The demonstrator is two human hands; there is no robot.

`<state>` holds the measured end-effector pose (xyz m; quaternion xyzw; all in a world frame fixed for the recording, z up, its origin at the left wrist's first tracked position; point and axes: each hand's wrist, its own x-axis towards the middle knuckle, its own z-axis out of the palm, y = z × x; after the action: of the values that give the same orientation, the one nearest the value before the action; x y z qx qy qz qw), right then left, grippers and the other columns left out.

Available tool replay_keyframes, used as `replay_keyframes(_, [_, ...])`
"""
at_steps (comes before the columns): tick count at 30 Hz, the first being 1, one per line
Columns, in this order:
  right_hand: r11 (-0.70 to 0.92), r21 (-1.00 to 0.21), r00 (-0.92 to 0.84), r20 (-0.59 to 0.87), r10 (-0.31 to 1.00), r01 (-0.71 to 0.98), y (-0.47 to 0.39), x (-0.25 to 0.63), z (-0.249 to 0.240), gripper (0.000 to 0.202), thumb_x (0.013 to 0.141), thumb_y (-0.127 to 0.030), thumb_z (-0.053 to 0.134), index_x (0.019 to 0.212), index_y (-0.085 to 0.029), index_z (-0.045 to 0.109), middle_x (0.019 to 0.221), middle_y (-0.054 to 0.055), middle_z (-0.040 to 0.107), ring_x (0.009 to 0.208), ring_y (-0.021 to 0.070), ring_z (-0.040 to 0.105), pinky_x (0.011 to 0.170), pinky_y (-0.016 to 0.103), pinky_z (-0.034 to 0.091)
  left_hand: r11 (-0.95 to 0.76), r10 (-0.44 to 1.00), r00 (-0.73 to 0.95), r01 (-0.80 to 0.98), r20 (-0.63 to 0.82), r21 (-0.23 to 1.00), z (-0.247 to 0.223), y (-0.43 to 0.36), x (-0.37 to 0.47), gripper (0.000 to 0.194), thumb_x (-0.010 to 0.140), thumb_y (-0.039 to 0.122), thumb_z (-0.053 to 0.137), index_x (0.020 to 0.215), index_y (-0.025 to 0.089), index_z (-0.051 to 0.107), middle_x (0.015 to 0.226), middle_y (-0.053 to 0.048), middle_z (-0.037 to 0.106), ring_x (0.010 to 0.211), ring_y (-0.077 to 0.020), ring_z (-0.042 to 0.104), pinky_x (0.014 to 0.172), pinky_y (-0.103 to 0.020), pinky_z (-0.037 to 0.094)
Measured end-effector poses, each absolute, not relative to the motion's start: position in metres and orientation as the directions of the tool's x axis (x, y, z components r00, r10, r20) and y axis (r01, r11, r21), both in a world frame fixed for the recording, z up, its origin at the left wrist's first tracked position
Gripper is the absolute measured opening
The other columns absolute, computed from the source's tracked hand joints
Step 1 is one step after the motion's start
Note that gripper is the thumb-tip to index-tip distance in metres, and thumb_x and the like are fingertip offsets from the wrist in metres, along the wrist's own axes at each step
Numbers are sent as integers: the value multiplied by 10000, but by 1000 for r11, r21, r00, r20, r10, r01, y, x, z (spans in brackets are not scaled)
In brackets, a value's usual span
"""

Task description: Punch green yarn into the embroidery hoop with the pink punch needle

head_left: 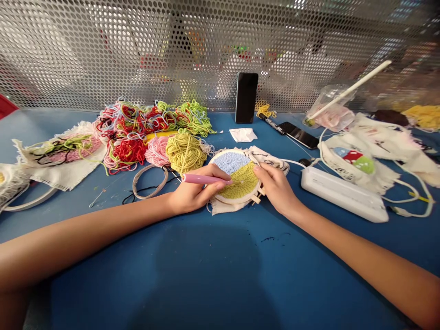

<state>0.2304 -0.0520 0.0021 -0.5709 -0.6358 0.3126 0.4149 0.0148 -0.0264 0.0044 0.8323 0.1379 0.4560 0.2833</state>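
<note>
My left hand [197, 191] is closed round a pink punch needle [202, 179], its tip down at the olive-yellow loops [244, 181] of the embroidery. The cloth is stretched in a round embroidery hoop [231, 200], with light blue loops [229, 160] filling the far part. On the hoop's right rim, beside the wooden screw blocks, my right hand [277, 189] grips with its thumb on top; its other fingers are partly hidden. An olive-yellow yarn ball [186, 152] lies just beyond my left hand. Loose cloth edges stick out around the hoop.
A tangled heap of coloured yarn [137, 121] lies at the back left. A phone [246, 98] stands upright against the perforated metal panel [120, 55]. Another phone [298, 134], a marker [271, 123], a white power strip [343, 194] with cables and a second hooped piece [354, 158] lie right.
</note>
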Motion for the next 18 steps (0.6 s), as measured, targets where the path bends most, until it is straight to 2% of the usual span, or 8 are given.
replay_keyframes(7, [160,-877,-9,175,985,454,-53,230,3,359,890,-388,424,609,-193,318,553,-48,263,501,86,266,475,266,205,-801,492,595,24,635,598,9,-26,17,249,901,279,438,940,102,609,848,-96,636,770,-114,613,634,-201,498])
replay_keyframes(12, [154,-882,-2,171,985,445,-53,230,2,363,896,-387,417,607,-194,312,553,-50,252,494,85,259,474,269,205,-764,543,516,-25,663,645,5,-24,16,261,904,312,427,936,130,610,846,-84,624,754,-112,603,642,-213,496])
replay_keyframes(18, [162,-876,-11,177,984,454,-53,231,1,364,895,-387,420,605,-195,311,546,-50,249,489,86,255,473,273,193,-723,563,536,-49,629,689,4,-23,16,285,902,339,428,923,128,618,824,-83,616,733,-106,592,621,-206,490])
